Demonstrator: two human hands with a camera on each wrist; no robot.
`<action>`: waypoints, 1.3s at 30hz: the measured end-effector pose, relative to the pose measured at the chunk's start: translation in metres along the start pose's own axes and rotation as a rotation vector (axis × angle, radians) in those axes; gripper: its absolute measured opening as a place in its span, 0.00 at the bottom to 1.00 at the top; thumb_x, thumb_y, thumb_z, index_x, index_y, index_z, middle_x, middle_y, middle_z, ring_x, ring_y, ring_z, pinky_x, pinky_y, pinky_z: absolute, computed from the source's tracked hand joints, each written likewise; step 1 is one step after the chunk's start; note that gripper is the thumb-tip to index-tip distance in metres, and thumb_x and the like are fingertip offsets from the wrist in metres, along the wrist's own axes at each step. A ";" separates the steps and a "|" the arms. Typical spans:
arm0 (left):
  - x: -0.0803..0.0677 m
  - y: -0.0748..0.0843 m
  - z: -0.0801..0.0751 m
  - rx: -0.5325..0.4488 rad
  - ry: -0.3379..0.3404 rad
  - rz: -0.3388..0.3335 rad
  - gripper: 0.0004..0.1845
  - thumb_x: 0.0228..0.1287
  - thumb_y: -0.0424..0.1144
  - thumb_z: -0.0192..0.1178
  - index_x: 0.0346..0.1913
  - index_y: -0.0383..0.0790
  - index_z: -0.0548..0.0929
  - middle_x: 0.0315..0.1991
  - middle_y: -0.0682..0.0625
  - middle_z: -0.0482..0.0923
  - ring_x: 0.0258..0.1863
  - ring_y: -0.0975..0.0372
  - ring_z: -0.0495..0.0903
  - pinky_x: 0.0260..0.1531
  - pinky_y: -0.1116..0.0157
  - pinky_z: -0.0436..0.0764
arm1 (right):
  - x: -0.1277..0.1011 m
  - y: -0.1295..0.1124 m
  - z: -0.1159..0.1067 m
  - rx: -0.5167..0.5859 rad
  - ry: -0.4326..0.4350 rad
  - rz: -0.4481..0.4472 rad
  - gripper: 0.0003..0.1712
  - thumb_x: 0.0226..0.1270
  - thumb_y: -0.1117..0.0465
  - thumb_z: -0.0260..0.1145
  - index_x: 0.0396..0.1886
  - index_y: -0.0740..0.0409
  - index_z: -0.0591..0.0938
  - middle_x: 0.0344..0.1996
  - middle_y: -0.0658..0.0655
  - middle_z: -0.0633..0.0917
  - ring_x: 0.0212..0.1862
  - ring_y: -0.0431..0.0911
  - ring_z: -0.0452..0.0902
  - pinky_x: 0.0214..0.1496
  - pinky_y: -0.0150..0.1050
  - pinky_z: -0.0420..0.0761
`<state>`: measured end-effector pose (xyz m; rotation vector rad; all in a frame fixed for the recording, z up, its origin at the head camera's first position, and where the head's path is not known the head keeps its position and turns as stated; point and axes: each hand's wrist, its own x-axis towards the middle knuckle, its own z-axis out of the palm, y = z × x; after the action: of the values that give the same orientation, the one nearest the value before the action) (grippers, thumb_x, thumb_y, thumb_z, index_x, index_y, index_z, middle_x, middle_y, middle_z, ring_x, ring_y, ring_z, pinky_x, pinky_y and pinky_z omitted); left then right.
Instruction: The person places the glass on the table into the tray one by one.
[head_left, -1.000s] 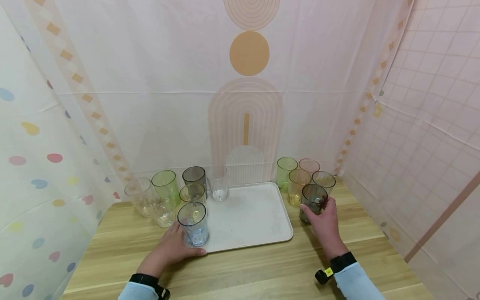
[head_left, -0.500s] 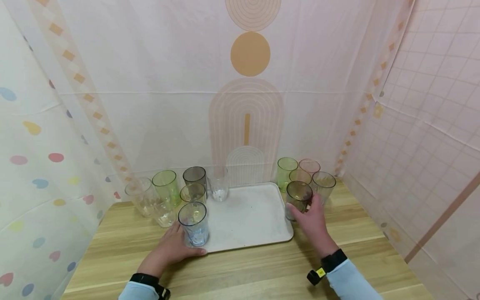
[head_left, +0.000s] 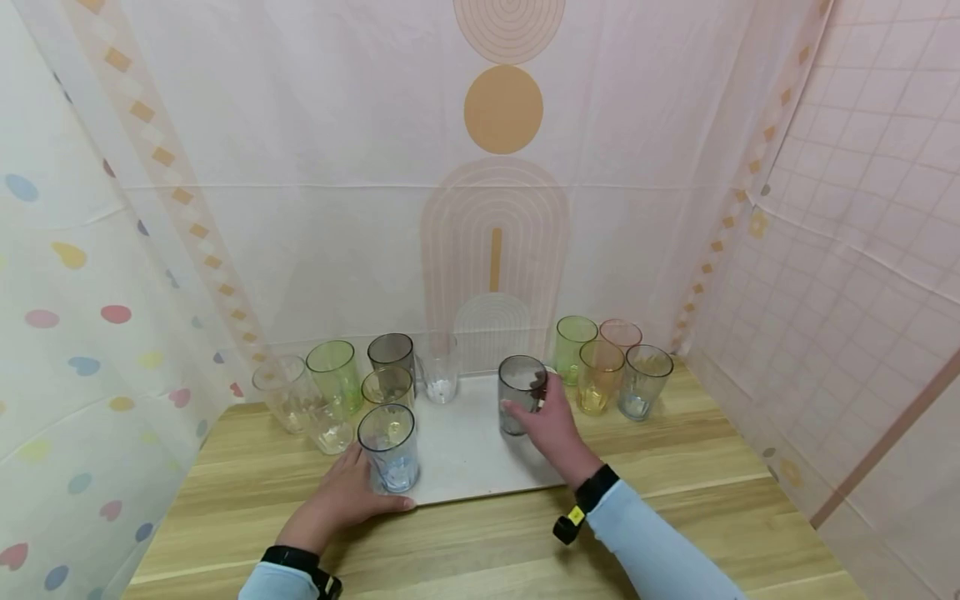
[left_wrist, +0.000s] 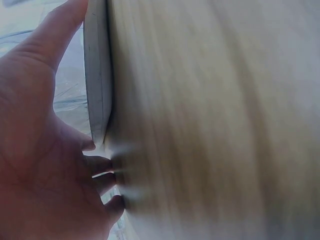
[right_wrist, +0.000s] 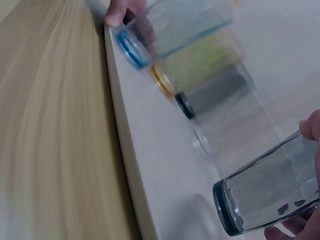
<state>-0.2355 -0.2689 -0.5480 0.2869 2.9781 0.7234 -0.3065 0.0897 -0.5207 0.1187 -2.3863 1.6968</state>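
A person's two hands work with coloured tumblers at a white tray on a wooden worktop (head_left: 675, 500).

From the head view, the right hand (head_left: 553, 427) has its grip closed around a smoky grey tumbler (head_left: 521, 393) over the right part of the tray (head_left: 468, 467); the left hand (head_left: 347, 493) rests at the tray's near left corner beside a blue tumbler (head_left: 388, 446). The right wrist view alone shows the grey tumbler's thick base clear of the tray surface, fingertips (right_wrist: 310, 125) curled round it. The left wrist view alone shows the thumb lying along the tray's edge, its grip loose and holding nothing, fingers on the wood. Three more tumblers stand behind the blue one; others cluster off both sides.
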 end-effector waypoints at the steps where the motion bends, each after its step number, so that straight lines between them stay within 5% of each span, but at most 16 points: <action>1: 0.000 0.000 0.000 0.003 -0.001 -0.003 0.82 0.43 0.78 0.81 0.84 0.19 0.55 0.82 0.20 0.55 0.80 0.25 0.57 0.80 0.30 0.60 | 0.001 -0.002 0.007 0.004 -0.018 -0.002 0.41 0.69 0.52 0.83 0.70 0.64 0.70 0.61 0.66 0.80 0.66 0.61 0.76 0.67 0.58 0.82; 13: 0.002 -0.004 0.002 0.023 -0.010 -0.012 0.84 0.43 0.80 0.80 0.84 0.18 0.53 0.82 0.19 0.54 0.81 0.25 0.56 0.80 0.30 0.59 | 0.008 -0.027 0.067 0.030 -0.180 -0.014 0.39 0.70 0.49 0.82 0.67 0.60 0.70 0.57 0.59 0.78 0.58 0.53 0.76 0.60 0.51 0.81; 17: 0.001 -0.003 0.002 0.015 -0.001 -0.012 0.84 0.42 0.80 0.80 0.84 0.19 0.54 0.82 0.20 0.55 0.80 0.25 0.58 0.79 0.31 0.60 | 0.009 -0.032 0.079 0.028 -0.214 -0.015 0.41 0.70 0.49 0.82 0.69 0.61 0.70 0.59 0.60 0.78 0.61 0.53 0.75 0.64 0.53 0.80; 39: 0.005 -0.003 0.005 -0.003 -0.002 -0.032 0.84 0.41 0.81 0.80 0.86 0.23 0.53 0.84 0.22 0.52 0.81 0.26 0.56 0.79 0.30 0.60 | 0.015 -0.037 0.101 -0.001 -0.237 -0.036 0.47 0.69 0.47 0.82 0.76 0.62 0.68 0.69 0.63 0.78 0.72 0.56 0.76 0.73 0.54 0.80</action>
<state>-0.2405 -0.2684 -0.5543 0.2388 2.9716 0.7239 -0.3272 -0.0164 -0.5152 0.3807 -2.5329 1.7526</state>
